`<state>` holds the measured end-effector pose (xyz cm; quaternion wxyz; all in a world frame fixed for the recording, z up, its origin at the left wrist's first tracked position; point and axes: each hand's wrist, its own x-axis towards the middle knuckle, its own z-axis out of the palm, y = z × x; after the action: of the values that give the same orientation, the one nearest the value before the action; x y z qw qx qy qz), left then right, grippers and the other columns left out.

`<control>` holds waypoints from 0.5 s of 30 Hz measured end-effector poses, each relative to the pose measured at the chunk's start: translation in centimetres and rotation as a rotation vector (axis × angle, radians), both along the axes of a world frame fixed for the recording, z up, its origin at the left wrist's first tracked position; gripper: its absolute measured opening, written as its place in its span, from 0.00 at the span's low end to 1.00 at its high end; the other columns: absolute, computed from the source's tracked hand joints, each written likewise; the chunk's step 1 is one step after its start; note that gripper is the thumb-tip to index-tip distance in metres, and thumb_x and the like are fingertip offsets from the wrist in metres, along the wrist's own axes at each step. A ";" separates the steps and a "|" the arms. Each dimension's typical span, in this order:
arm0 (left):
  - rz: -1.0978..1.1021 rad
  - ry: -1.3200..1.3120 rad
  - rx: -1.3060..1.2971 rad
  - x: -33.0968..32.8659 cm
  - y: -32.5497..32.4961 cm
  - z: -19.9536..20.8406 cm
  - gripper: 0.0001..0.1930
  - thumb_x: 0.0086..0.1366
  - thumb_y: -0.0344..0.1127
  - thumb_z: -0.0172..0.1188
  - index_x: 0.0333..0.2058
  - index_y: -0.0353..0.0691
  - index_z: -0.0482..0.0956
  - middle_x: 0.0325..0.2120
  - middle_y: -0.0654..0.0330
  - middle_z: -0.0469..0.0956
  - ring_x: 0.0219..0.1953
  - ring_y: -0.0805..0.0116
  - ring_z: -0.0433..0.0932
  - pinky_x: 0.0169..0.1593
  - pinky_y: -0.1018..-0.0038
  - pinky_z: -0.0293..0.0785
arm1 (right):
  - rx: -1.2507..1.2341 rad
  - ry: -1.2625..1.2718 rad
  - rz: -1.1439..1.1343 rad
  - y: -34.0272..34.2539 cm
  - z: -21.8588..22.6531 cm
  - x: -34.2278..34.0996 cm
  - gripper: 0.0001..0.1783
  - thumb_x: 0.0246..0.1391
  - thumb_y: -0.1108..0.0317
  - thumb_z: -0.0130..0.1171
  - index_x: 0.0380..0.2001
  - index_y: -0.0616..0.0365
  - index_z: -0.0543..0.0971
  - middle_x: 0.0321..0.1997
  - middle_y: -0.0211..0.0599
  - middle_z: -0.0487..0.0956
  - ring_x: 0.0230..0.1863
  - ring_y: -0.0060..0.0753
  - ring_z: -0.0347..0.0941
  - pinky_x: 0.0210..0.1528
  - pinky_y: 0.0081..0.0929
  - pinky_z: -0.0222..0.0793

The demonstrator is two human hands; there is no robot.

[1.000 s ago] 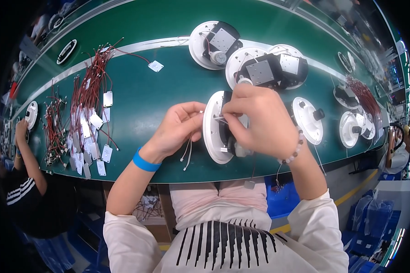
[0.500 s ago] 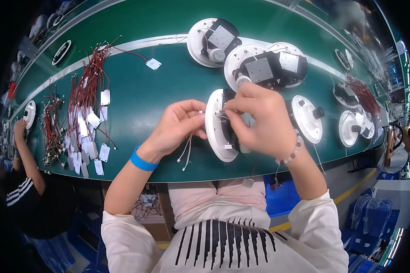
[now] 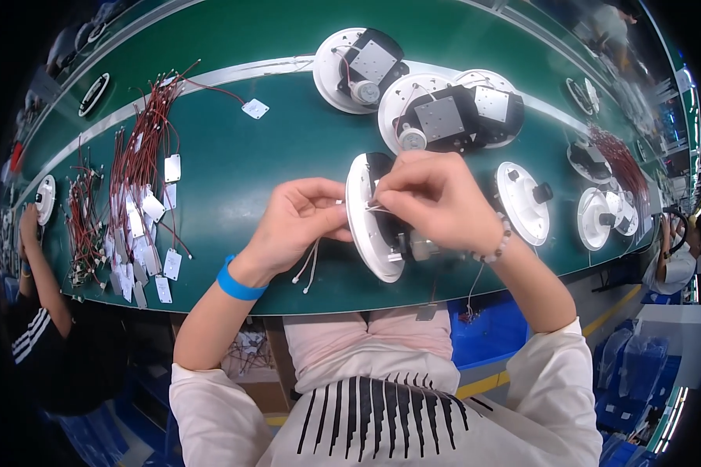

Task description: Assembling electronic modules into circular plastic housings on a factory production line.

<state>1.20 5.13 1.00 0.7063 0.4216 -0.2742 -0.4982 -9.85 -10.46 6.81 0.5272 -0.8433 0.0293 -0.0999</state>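
Head view: compared with half a second ago, the right hand's (image 3: 438, 204) thumb and fingertips sit closer together; their grip is narrow, seemingly pinching white wires (image 3: 378, 208). I judge wire handling continues. The round white housing (image 3: 371, 247) stands tilted between both hands, over the bench (image 3: 241, 167). The left hand (image 3: 297, 223) meets its outer face; I cannot tell its grip.

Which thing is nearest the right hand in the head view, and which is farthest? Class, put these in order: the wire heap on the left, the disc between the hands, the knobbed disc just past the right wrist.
From the right hand:
1. Disc between the hands: at its fingertips.
2. Knobbed disc: to its right.
3. Wire heap: far left, beyond the left hand.
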 end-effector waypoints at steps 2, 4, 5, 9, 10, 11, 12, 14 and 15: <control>-0.003 0.007 -0.009 0.1 0.0 -0.1 0.10 0.55 0.25 0.51 0.37 0.28 0.69 0.30 0.53 0.74 0.30 0.70 0.76 0.33 0.79 0.75 | -0.101 -0.008 -0.007 0.2 0.5 0.1 0.04 0.37 0.77 0.54 0.21 0.64 0.76 0.17 0.33 0.69 0.18 0.20 0.64 0.19 0.16 0.57; 0.008 0.015 -0.008 0.1 0.3 -0.2 0.10 0.56 0.24 0.50 0.37 0.28 0.70 0.32 0.52 0.74 0.33 0.70 0.75 0.36 0.78 0.75 | -0.197 -0.016 -0.010 0.7 0.5 0.1 0.03 0.37 0.78 0.54 0.21 0.64 0.76 0.17 0.34 0.69 0.18 0.21 0.65 0.18 0.17 0.57; 0.009 0.015 -0.010 0.2 0.2 -0.1 0.10 0.56 0.24 0.50 0.37 0.28 0.70 0.32 0.52 0.74 0.33 0.70 0.75 0.36 0.78 0.75 | -0.330 -0.124 -0.003 1.0 0.6 0.1 0.03 0.36 0.78 0.54 0.20 0.64 0.76 0.16 0.35 0.68 0.18 0.24 0.65 0.18 0.18 0.58; 0.032 -0.011 0.015 -0.1 0.1 0.3 0.12 0.55 0.24 0.51 0.39 0.28 0.69 0.32 0.53 0.74 0.31 0.70 0.76 0.35 0.78 0.75 | -0.740 -0.298 -0.013 2.6 0.5 -0.3 0.03 0.34 0.78 0.54 0.19 0.62 0.75 0.17 0.35 0.67 0.17 0.32 0.65 0.16 0.22 0.60; 0.042 -0.011 0.014 -0.2 0.1 0.3 0.13 0.55 0.24 0.51 0.40 0.28 0.69 0.32 0.53 0.74 0.31 0.70 0.75 0.36 0.77 0.74 | -0.875 -0.287 -0.034 2.9 0.5 -0.4 0.03 0.34 0.78 0.55 0.19 0.62 0.75 0.18 0.35 0.66 0.17 0.32 0.65 0.16 0.23 0.60; 0.043 -0.011 0.015 -0.1 0.2 0.3 0.13 0.55 0.24 0.51 0.40 0.28 0.69 0.32 0.53 0.74 0.31 0.70 0.75 0.36 0.77 0.74 | -0.873 -0.288 -0.034 3.1 0.5 -0.5 0.03 0.34 0.78 0.55 0.19 0.62 0.75 0.18 0.35 0.66 0.17 0.32 0.65 0.16 0.23 0.60; 0.032 -0.026 0.005 0.1 0.3 0.1 0.12 0.56 0.24 0.50 0.40 0.28 0.69 0.33 0.53 0.74 0.32 0.70 0.75 0.37 0.77 0.74 | -0.923 -0.265 -0.035 3.3 0.5 -0.5 0.03 0.34 0.77 0.55 0.19 0.62 0.75 0.18 0.35 0.66 0.18 0.32 0.66 0.18 0.24 0.61; 0.021 -0.041 -0.001 0.3 0.3 -0.2 0.12 0.56 0.24 0.49 0.41 0.27 0.69 0.34 0.52 0.74 0.34 0.70 0.74 0.39 0.77 0.74 | -0.970 -0.240 -0.036 3.2 0.7 -0.4 0.04 0.33 0.76 0.56 0.19 0.62 0.75 0.19 0.35 0.66 0.20 0.32 0.66 0.20 0.26 0.62; 0.027 -0.072 0.024 0.5 0.2 -0.3 0.12 0.57 0.25 0.49 0.40 0.28 0.69 0.33 0.53 0.74 0.33 0.70 0.75 0.37 0.78 0.74 | -0.956 -0.198 -0.003 2.9 1.1 -0.3 0.04 0.34 0.74 0.56 0.20 0.62 0.75 0.20 0.35 0.67 0.21 0.33 0.67 0.23 0.27 0.63</control>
<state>1.67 5.34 0.72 0.6977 0.4512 -0.2876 -0.4764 -10.11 -7.56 7.94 0.0812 -0.9774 -0.0687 -0.1828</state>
